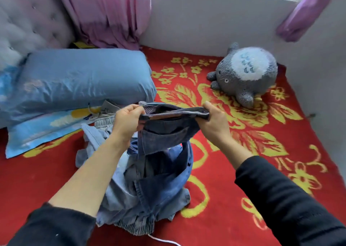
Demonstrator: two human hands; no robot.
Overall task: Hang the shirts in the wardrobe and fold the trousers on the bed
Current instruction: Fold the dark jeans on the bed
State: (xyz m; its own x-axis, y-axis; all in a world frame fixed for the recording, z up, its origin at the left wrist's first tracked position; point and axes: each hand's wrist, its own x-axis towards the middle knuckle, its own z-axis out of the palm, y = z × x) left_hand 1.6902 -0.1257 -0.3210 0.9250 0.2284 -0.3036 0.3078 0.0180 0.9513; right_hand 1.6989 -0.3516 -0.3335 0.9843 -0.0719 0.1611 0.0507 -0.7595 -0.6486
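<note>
I hold a pair of dark blue denim trousers (164, 133) up by the waistband over the bed (234, 180). My left hand (127, 120) grips the waistband's left end and my right hand (215, 122) grips its right end, stretching it level. The legs hang down onto a heap of lighter denim trousers (134, 195) lying on the red blanket below my hands. One piece in the heap has an elastic hem and a white drawstring (162, 241). No shirts or wardrobe are in view.
A blue pillow (80, 79) lies at the left on a sky-print pillowcase (37, 133). A grey plush toy (245, 73) sits at the far right by the wall. Pink curtains (110, 15) hang behind the tufted headboard (31, 17).
</note>
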